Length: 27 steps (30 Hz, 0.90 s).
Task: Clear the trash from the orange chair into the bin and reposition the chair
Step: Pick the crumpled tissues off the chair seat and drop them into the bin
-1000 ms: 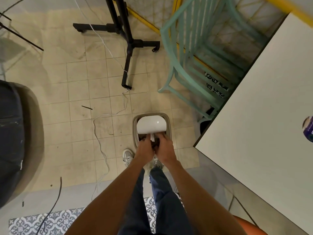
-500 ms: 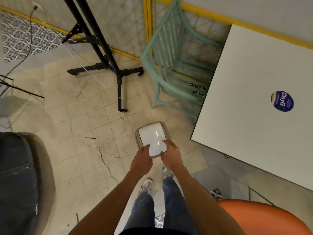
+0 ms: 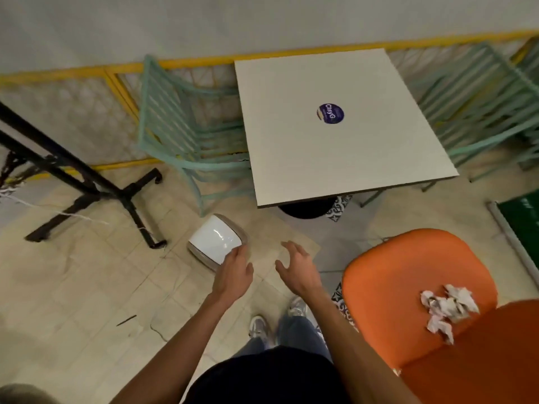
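One head-worn wide-angle view looks steeply down from standing height onto bin (image 3: 215, 239) and floor (image 3: 73, 287).

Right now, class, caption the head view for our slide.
Left hand at the bin lid, right hand open; crumpled paper lies on the orange chair.

Clad in a black top (image 3: 262, 377) over blue denim jeans (image 3: 303, 330), slightly faded down the legs. Shod in grey-and-white trainers (image 3: 258, 328) with pale soles. Bare along the left forearm (image 3: 180, 339) and right forearm (image 3: 347, 336), bare at the left hand (image 3: 233, 277) and right hand (image 3: 297, 272); sleeve length out of view.
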Each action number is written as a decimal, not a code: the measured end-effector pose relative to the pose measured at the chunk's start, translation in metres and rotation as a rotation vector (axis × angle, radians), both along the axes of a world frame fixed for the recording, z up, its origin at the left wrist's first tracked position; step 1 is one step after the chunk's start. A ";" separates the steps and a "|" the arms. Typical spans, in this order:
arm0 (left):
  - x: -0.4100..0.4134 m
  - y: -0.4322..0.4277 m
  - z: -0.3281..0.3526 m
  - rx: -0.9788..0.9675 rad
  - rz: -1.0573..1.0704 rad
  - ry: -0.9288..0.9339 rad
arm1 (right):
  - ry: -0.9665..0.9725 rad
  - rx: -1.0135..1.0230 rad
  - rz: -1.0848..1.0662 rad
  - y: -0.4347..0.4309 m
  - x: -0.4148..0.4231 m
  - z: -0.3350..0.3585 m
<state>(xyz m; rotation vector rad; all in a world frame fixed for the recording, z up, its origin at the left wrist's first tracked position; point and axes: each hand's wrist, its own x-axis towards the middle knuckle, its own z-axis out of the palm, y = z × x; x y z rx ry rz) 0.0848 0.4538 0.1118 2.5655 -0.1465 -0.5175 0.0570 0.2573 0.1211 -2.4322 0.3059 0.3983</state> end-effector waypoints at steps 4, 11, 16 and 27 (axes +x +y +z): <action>-0.007 -0.057 0.005 -0.005 -0.155 -0.003 | -0.024 0.008 -0.159 -0.045 -0.044 0.004; -0.028 -0.172 0.009 -0.021 -0.440 -0.002 | -0.049 0.033 -0.462 -0.130 -0.110 0.000; -0.050 -0.266 0.000 0.004 -0.639 0.005 | -0.042 0.033 -0.659 -0.205 -0.160 -0.009; -0.110 -0.423 -0.039 0.067 -0.785 0.099 | 0.111 -0.047 -0.994 -0.349 -0.243 -0.046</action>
